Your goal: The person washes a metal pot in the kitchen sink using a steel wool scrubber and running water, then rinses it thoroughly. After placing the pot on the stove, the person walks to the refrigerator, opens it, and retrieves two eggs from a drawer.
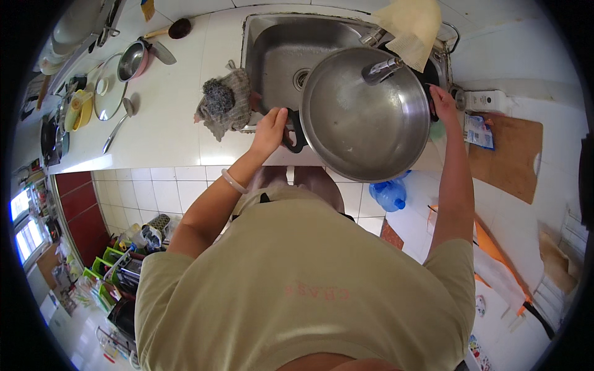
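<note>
A wide stainless steel pan with two black side handles is held over the right part of the steel sink and its front edge. My left hand is closed around the pan's left handle, and my right hand grips the right handle, partly hidden behind its fingers. Above the pan's far side is the tip of a metal faucet; whether water runs from it I cannot tell. Left of the pan, a grey steel wool scourer lies on a crumpled grey cloth at the sink's left rim.
On the left counter lie a ladle, a glass lid, a small saucepan and a brush with a wooden handle. A brown cutting board and a packet are at the right. A light yellow cloth hangs beside the faucet.
</note>
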Demonstrator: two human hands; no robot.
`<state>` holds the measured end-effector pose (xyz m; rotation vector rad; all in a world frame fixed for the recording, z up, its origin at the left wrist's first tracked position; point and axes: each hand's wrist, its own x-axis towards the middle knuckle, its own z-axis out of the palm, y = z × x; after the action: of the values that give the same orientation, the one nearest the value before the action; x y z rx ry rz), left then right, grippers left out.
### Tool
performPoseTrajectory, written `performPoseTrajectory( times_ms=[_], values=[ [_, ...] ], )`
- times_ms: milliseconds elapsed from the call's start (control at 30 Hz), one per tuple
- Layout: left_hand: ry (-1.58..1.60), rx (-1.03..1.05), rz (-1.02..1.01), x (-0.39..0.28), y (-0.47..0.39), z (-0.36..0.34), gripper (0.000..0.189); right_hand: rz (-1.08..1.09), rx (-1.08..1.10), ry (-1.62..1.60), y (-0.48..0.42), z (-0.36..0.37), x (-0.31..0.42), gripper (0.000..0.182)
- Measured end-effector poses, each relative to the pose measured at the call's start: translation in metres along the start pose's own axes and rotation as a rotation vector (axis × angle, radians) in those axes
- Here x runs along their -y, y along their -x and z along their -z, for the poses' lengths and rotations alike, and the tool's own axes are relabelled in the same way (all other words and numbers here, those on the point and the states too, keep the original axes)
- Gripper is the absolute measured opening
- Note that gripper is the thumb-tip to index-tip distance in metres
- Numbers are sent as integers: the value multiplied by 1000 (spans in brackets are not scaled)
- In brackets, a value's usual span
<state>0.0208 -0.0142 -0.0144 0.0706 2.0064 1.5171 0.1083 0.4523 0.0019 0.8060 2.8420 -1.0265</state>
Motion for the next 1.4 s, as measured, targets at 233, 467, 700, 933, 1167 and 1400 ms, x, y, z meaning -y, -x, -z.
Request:
performPoseTrajectory(
  times_ms=[233, 467, 700, 933, 1167, 1400],
  values=[
    [-274, -64, -71, -18, 0, 7, 30, 65, -49, -192, 6, -7, 10, 26],
    [-357, -170, -175, -55, -8, 49, 26, 13, -87, -353, 29, -32, 24, 31],
    [-345, -180, -161, -57, -20, 60, 26, 98, -124, -209, 24, -20, 44, 30],
    [-308, -17, 4, -19, -32, 53, 31, -23, 73, -209, 41, 21, 68, 27],
    [-383, 35, 39, 27, -44, 11, 43, -106, 118, -114, 52, 63, 98, 22],
    [-215, 271, 224, 27, -56, -21, 45, -225, 163, -33, 37, 93, 113, 22]
  ],
)
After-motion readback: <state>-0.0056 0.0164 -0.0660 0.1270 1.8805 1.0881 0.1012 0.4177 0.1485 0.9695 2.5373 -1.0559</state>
